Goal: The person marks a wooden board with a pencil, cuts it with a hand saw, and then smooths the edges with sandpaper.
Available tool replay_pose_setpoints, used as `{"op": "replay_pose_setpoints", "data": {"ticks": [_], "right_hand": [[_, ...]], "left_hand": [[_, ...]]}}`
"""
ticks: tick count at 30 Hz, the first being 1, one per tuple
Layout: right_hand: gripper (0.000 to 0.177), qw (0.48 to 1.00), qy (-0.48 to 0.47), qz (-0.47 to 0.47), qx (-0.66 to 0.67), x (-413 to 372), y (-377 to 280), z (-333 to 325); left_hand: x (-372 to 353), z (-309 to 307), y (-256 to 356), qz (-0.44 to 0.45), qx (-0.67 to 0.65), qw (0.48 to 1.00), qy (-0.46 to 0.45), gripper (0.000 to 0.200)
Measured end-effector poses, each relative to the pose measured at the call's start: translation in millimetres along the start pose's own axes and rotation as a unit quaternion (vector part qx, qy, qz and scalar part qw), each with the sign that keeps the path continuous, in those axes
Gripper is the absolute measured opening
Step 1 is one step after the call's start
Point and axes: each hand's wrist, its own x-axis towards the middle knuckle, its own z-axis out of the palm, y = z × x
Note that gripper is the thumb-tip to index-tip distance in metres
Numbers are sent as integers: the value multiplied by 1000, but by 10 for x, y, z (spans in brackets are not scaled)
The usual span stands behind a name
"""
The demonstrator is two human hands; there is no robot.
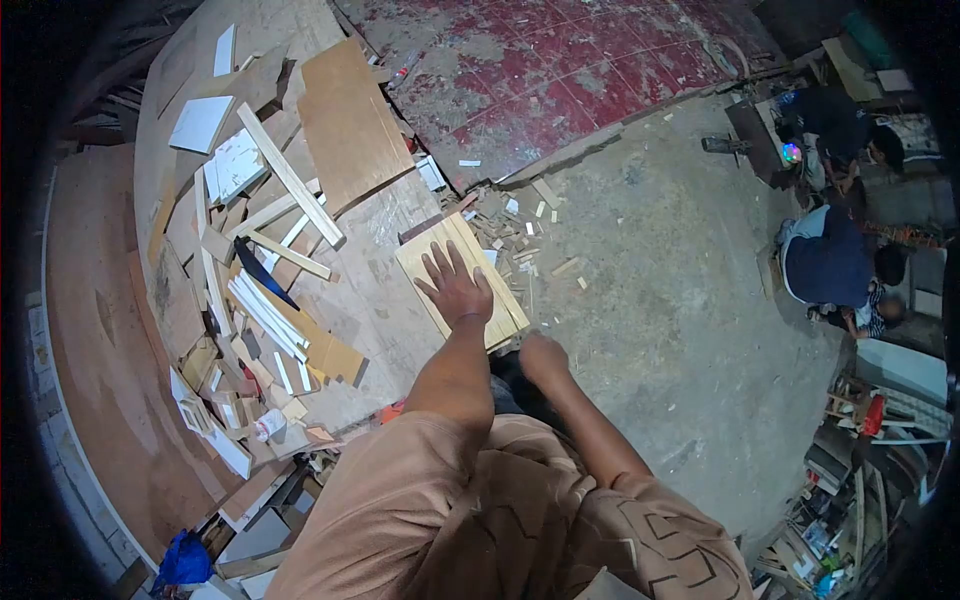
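Note:
My left hand (458, 288) lies flat with its fingers spread on a pale wooden panel (506, 316), pressing over its middle. The panel rests at the right edge of the worktable (390, 225), above the floor. My right hand (543, 358) is just off the panel's near right corner, with its fingers curled closed. I cannot tell what, if anything, is inside that fist. Dark cloth or a dark gap shows below the panel between my arms.
On the table to the left lie a brown sheet (345, 125), long wooden strips (290, 178), white strips (268, 315) and many offcuts. Small wood scraps (520, 240) litter the concrete floor (650, 270) beside the panel. Two or more people (830, 255) sit at the far right.

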Motion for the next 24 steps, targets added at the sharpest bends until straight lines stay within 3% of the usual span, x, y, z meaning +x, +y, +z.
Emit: {"op": "replay_pose_setpoints", "data": {"ticks": [3, 12, 16, 18, 24], "right_hand": [[23, 999, 29, 13, 6, 35, 16, 64], [31, 997, -5, 79, 19, -956, 159, -280], [31, 998, -24, 64, 6, -548, 5, -33], [30, 999, -13, 7, 32, -263, -32, 139], [30, 994, 31, 68, 78, -619, 166, 60]], "left_hand": [[45, 4, 2, 2, 1, 1000, 0, 74], [16, 48, -9, 3, 0, 1000, 0, 74], [12, 46, -9, 8, 0, 1000, 4, 73], [25, 25, 4, 6, 5, 1000, 0, 73], [24, 49, 4, 10, 3, 1000, 1, 73]]}}
